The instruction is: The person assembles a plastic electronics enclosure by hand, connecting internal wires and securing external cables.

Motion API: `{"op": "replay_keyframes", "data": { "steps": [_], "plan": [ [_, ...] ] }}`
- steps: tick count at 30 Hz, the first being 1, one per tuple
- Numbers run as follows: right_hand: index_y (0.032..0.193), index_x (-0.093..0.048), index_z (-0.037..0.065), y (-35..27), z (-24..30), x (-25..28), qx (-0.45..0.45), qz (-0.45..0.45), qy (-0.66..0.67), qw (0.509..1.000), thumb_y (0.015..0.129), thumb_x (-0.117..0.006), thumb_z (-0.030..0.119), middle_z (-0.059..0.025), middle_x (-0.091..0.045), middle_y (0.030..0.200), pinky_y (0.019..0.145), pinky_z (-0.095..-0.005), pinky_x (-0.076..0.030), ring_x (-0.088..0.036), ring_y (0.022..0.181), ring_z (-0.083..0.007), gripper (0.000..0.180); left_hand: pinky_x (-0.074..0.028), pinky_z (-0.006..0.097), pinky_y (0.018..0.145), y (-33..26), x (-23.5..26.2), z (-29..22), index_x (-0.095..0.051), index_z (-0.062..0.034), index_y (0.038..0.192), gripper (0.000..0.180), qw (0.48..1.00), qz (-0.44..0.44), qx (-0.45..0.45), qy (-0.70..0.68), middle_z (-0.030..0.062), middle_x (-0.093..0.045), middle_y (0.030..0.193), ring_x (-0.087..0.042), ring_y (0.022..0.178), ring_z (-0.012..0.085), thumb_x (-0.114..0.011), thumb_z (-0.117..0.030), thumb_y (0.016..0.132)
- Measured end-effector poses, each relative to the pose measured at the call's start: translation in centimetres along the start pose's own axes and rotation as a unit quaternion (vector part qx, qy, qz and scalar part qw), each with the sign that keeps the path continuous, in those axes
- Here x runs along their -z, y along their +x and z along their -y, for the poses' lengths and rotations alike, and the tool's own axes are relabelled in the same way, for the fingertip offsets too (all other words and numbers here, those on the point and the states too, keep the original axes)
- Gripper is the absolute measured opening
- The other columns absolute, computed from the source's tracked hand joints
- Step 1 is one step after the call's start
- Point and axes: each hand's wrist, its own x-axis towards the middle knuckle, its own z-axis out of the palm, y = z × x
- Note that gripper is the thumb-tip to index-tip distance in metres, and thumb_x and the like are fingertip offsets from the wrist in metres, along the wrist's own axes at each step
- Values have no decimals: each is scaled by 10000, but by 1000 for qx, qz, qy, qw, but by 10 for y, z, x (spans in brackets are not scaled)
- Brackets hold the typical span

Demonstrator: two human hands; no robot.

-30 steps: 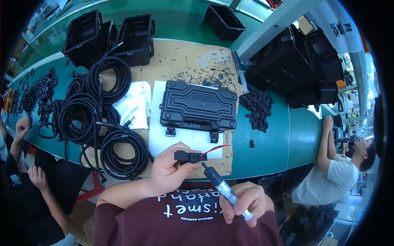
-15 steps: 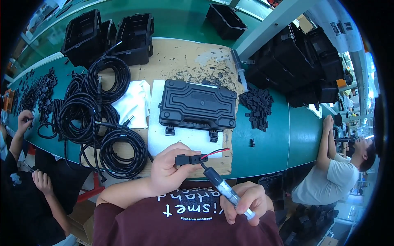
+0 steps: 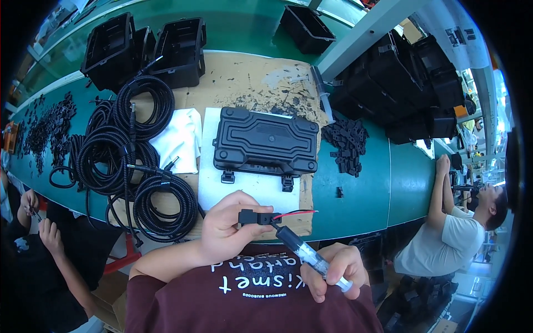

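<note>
Between the thumb and fingers of my left hand (image 3: 223,228) is a small black plastic connector (image 3: 250,217), held in front of my chest. A red and a black wire (image 3: 300,211) stick out of its right end. My right hand (image 3: 347,265) is closed around a syringe (image 3: 312,258) with a black front part, a clear barrel and a white plunger end. The syringe tilts up to the left, and its tip meets the connector beside the wires. Beyond my hands a closed black case (image 3: 266,141) lies on a white foam sheet (image 3: 250,195), its two latches hanging toward me.
Coiled black corrugated hoses (image 3: 114,150) and a white cloth (image 3: 180,139) lie left of the case. Black clips (image 3: 345,143) are piled to its right, near another syringe (image 3: 325,100). Open black boxes (image 3: 180,47) stand behind. Co-workers sit at both sides.
The wires have swung slightly lower and farther right. Both hands keep nearly the same pose, the syringe tip still at the connector. The left co-worker's hands have come together.
</note>
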Motion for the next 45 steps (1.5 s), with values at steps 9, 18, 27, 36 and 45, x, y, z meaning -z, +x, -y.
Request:
{"op": "replay_keyframes", "data": {
  "steps": [9, 18, 27, 36, 45],
  "plan": [
    [1194, -534, -57, -3, 5, -1, 4, -10, 22, 1000, 873, -687, 272, -187, -614, 841, 566, -337, -469, -627, 691, -247, 484, -442, 221, 670, -5, -1, 5, -646, 14, 985, 250, 999, 13, 17, -45, 49, -496, 917, -509, 801, 101, -719, 68, 752],
    [1196, -538, -34, -5, 7, 0, -19, -8, 45, 999, 871, -687, 300, -166, -616, 807, 559, -334, -463, -621, 676, -241, 489, -453, 229, 700, -14, 1, 19, -554, 1, 989, 296, 984, 24, 24, -172, 76, -495, 961, -527, 766, 111, -712, 94, 757],
    [1185, -543, -17, -5, 6, 2, -14, -8, 56, 998, 875, -677, 324, -153, -619, 792, 555, -329, -450, -621, 655, -227, 479, -400, 208, 638, -7, 5, 16, -572, 5, 1035, 217, 990, 33, -34, -131, 79, -530, 928, -510, 751, 112, -670, 1, 842],
    [1194, -537, -30, -7, 2, 3, 8, -6, 83, 996, 881, -670, 310, -157, -615, 797, 543, -314, -445, -626, 643, -230, 481, -402, 251, 653, -6, 4, 13, -609, -1, 1014, 191, 996, 36, -36, -73, 64, -554, 865, -506, 734, 143, -644, -147, 897],
    [1200, -533, -42, -4, 1, 5, 18, 11, 99, 995, 895, -653, 312, -151, -617, 792, 537, -316, -434, -624, 640, -219, 482, -428, 283, 680, -4, 5, 8, -614, 5, 967, 245, 995, 66, -34, -67, 68, -568, 851, -526, 749, 170, -552, -231, 957]
  ]
}}
